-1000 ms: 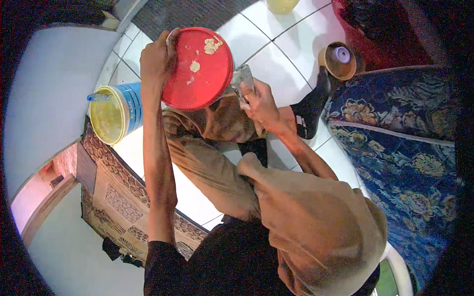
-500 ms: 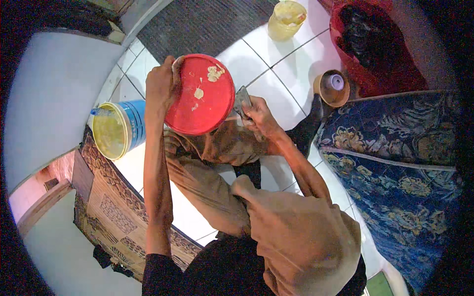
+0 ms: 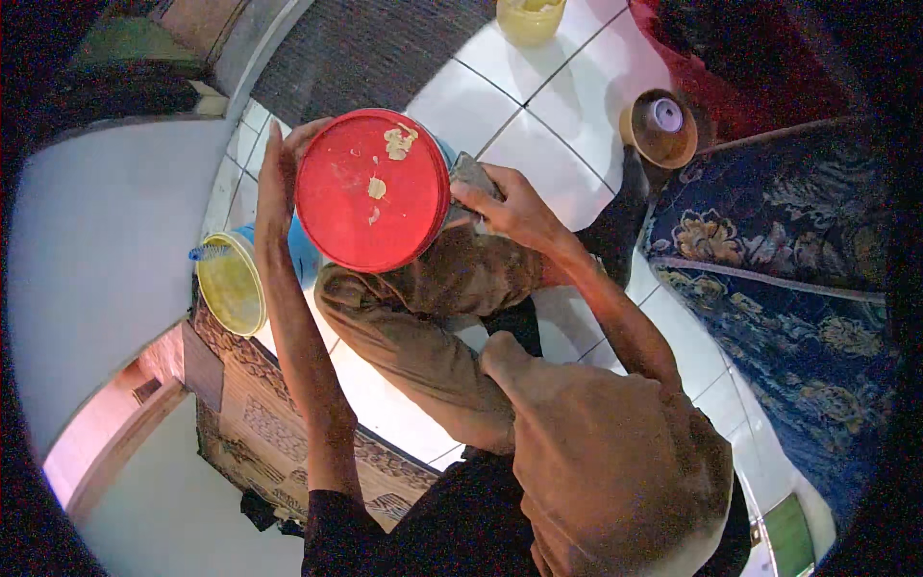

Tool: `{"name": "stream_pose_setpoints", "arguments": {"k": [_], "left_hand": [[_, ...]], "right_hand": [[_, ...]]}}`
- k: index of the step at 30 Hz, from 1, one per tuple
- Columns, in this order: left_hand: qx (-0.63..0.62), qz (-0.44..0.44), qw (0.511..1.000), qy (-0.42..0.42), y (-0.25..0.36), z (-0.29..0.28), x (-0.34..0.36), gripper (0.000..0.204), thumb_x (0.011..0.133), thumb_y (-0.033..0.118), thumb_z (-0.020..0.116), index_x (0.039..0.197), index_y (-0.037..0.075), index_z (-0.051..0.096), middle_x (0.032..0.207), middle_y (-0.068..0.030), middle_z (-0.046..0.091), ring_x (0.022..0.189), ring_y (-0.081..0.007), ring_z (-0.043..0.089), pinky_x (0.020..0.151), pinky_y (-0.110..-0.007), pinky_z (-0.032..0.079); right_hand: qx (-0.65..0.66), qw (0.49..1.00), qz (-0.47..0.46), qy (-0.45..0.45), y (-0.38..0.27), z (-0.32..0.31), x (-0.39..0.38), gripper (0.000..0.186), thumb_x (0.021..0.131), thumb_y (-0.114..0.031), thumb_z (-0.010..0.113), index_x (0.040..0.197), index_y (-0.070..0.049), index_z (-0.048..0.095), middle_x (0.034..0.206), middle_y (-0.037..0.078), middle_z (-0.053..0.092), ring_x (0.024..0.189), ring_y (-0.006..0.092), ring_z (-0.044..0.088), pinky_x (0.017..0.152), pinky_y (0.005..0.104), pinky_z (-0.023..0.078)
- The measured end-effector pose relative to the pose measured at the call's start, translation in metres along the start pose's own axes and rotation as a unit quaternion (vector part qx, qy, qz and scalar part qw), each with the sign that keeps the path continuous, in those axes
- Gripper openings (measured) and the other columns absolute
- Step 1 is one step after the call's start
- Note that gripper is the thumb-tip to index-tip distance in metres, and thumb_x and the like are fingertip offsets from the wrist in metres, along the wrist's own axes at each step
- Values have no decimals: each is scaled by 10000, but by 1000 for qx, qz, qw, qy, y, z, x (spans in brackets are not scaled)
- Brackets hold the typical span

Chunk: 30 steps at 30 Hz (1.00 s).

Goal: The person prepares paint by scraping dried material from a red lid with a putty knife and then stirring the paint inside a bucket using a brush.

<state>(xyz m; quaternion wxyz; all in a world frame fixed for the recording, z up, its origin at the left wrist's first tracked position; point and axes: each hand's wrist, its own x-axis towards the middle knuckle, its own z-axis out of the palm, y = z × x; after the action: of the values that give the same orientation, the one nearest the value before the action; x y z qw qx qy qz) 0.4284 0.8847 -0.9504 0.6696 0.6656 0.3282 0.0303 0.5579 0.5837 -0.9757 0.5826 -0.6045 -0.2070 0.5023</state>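
Red lid (image 3: 336,207) is btwn the two hands, to the R of the L hand (image 3: 279,173) and just L of the R hand (image 3: 519,207); face is round, flat, plastic-looking, w/ a stepped rim, turned up toward viewer. Surface cond.: cream residue in approx. three spots, viz. a thick, lumpy patch near upper R edge, a smaller blob nr centre w/ thin streaks, and a faint smear below it; light scuffs elsewhere. Pale blue sliver of side wall (image 3: 448,151) shows past the rim on the R-hand side. L hand is partly open along lid's upper L rim, one digit pointing up; other fingers partly hidden, firmness of grip can't be told. R hand is closed round a flat scraper (image 3: 468,173), grey, stained, straight-edged, held by lid's R rim; contact w/ rim can't be confirmed. Below and L of the L hand: blue bucket (image 3: 231,298), cylindrical, yellowish coated interior, w/ blue brush (image 3: 209,252) at its rim. Beyond R hand, upper R: brown bowl (image 3: 635,125), round, w/ lilac cup-shaped piece (image 3: 665,114) inside. Farther up from R hand: yellow tub (image 3: 531,27). Floor (image 3: 567,125): glossy white tile, dark joints.
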Motion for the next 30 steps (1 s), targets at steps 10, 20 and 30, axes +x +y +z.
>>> {"name": "stream_pose_setpoints", "arguments": {"k": [10,20,30], "left_hand": [[-478,-99,872,-37,-93,-21,12,897,835,717,500,1369,-3,515,1366,-221,551,1219,-396,557,1052,-519,440],[-577,35,811,85,-92,58,-60,644,976,496,387,1333,-24,516,1329,-187,575,1191,-298,565,1070,-440,398],[-470,-63,859,195,-63,90,-74,614,985,469,261,1324,8,482,1307,-149,558,1183,-263,540,1058,-417,390]], "right_hand": [[-146,984,93,50,-17,8,14,561,728,-594,782,657,-47,682,600,48,624,585,206,616,616,386,511],[-268,958,94,-35,-55,-47,45,595,603,-655,840,571,-102,621,527,-18,554,448,101,491,435,289,403],[-243,956,100,-127,-52,-69,50,556,624,-600,869,692,-105,626,584,-31,538,478,93,465,430,269,355]]}}
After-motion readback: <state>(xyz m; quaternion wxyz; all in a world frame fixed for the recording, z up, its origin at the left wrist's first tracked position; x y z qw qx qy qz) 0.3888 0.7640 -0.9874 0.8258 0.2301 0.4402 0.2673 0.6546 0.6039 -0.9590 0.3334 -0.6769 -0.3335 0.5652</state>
